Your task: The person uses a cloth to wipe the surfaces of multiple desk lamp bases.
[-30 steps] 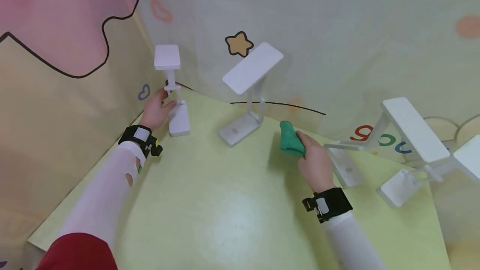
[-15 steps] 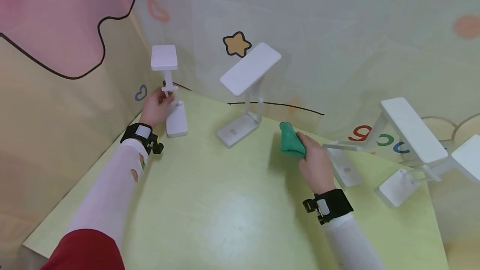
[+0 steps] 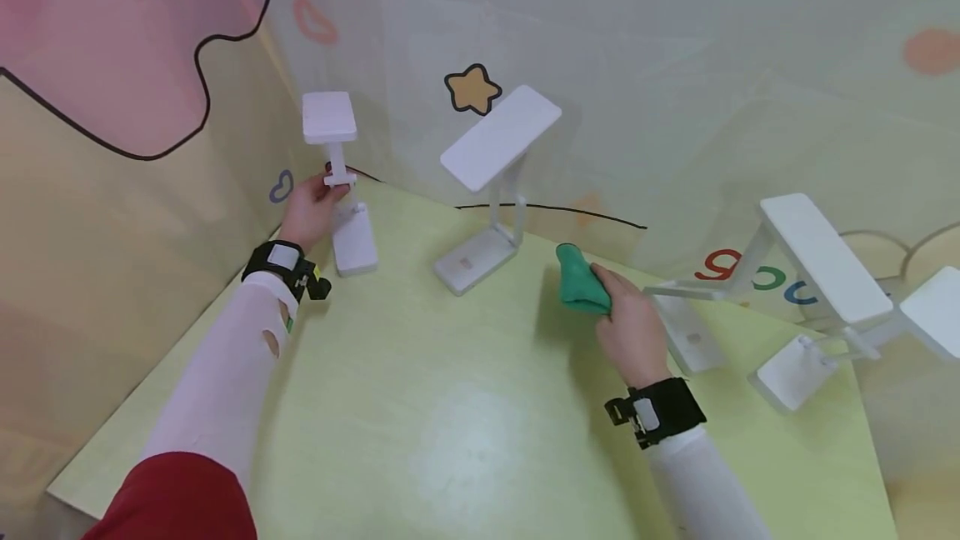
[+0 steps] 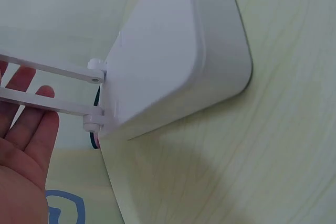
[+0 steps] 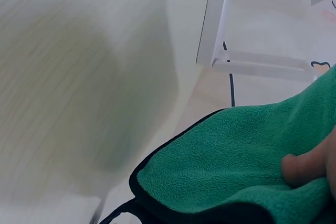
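At the far left corner of the table stands a small white desk lamp [image 3: 354, 242], its head raised above two thin arms. My left hand [image 3: 309, 208] holds the lamp by these arms, close to the middle joint. In the left wrist view, the fingers [image 4: 39, 124] pass behind the thin arms above the lamp base [image 4: 152, 51]; the thumb is out of that view. My right hand [image 3: 633, 332] grips a folded green cloth [image 3: 581, 280] above the table. The right wrist view has the thumb pressed into the cloth [image 5: 236, 156], which has a black edge and a loop.
A second white lamp [image 3: 480, 257] stands between the hands, its head tilted. To the right of my right hand are two more white lamps, one with a long head [image 3: 825, 261] and one at the table's right edge [image 3: 795, 373]. A printed curtain [image 3: 637, 65] hangs behind the table [image 3: 420, 407].
My left hand has slid up the lamp's arms to the middle joint, its thumb now higher. The right hand keeps the cloth in nearly the same place.
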Demonstrator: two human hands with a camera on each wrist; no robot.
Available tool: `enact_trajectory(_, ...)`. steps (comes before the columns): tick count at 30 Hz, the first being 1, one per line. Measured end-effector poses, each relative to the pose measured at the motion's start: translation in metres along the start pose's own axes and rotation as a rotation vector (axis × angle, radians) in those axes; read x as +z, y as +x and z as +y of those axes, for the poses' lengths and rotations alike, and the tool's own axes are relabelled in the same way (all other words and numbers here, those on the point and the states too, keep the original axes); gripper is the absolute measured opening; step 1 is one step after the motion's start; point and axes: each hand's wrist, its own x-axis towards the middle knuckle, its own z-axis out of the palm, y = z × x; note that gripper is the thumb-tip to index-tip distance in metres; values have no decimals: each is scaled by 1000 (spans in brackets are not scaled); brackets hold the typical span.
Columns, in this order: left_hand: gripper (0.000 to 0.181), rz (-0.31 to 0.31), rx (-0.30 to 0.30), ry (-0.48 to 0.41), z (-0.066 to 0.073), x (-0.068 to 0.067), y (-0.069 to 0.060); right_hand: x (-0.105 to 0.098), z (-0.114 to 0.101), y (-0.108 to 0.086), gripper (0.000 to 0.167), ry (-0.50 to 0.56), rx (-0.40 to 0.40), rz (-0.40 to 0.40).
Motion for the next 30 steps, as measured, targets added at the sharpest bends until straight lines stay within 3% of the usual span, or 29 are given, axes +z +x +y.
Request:
enact_trajectory(7, 40, -24, 9, 7, 0, -3, -5, -3, 0, 1, 70, 17, -13, 15)
enact_trajectory(15, 36, -27, 60, -43, -2, 6, -30, -4, -3, 0, 67, 23, -35, 36)
enact_trajectory(22, 30, -107, 115, 26, 5, 15, -51, -4, -6, 0, 68, 44, -39, 46)
enact_trajectory(30, 28, -194, 135, -8, 11, 27, -66, -8, -22, -5, 71, 105, -64, 101)
